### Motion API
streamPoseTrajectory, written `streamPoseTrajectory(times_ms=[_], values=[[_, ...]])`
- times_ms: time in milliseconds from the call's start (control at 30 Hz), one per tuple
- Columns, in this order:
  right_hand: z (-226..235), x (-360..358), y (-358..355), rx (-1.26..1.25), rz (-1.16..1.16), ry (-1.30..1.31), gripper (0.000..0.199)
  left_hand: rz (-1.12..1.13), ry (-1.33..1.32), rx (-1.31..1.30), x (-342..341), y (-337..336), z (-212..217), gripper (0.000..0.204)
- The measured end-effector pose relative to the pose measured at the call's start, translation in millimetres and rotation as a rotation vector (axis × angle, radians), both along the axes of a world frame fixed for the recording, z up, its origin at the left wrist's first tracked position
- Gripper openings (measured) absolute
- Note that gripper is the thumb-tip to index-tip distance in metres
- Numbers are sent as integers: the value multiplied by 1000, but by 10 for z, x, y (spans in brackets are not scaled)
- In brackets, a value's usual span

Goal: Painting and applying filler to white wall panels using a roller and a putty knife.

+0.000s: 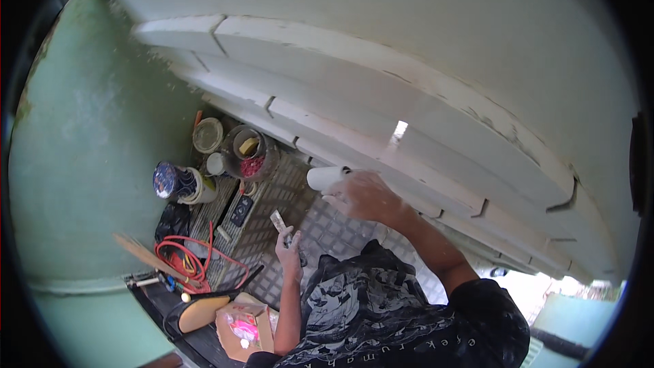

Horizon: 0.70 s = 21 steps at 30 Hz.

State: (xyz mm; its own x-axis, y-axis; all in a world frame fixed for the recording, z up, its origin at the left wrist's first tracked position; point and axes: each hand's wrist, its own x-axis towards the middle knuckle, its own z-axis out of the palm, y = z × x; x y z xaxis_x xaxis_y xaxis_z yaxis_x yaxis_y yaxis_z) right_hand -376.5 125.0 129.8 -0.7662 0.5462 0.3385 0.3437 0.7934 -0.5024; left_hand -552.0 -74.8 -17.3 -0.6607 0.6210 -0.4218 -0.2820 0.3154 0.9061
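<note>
Black patterned shirt [381,313] fills the lower middle of the frame, both bare forearms rising from it. Right hand [364,194], dusted white, sits at centre with its fingers wrapped round a white cup [323,177] — the cup lies on its side, its open end toward the left, close against the stepped white moulding [422,116] that sweeps from upper left to lower right. Left hand [289,245] is lower, just left of centre, pinching a small flat scraper [278,221] whose blade tilts up and to the left.

Below the hands runs a checker-plate platform [334,232]. At its far end, left of centre, stand a bucket [248,153] with red and yellow bits inside, a lidded white tub [208,135], a small cup [215,163] and a can [167,180] lying on its side. Lower left — a coil of red cable [187,259], a wooden stick [146,255], a black bag [174,220] and an open cardboard box [242,330] with something pink in it. Green wall [88,150] takes up the left side.
</note>
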Motion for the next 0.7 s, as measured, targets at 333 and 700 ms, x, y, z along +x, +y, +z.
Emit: streamPoseTrajectory(times_ms=[333,700], values=[[-181,-152,3,147,-11,-326,33,101,73,71,-74,-24,-109,30],[-373,-81,577,256,-232,-430,46,147,-31,105,-252,-107,28,27]])
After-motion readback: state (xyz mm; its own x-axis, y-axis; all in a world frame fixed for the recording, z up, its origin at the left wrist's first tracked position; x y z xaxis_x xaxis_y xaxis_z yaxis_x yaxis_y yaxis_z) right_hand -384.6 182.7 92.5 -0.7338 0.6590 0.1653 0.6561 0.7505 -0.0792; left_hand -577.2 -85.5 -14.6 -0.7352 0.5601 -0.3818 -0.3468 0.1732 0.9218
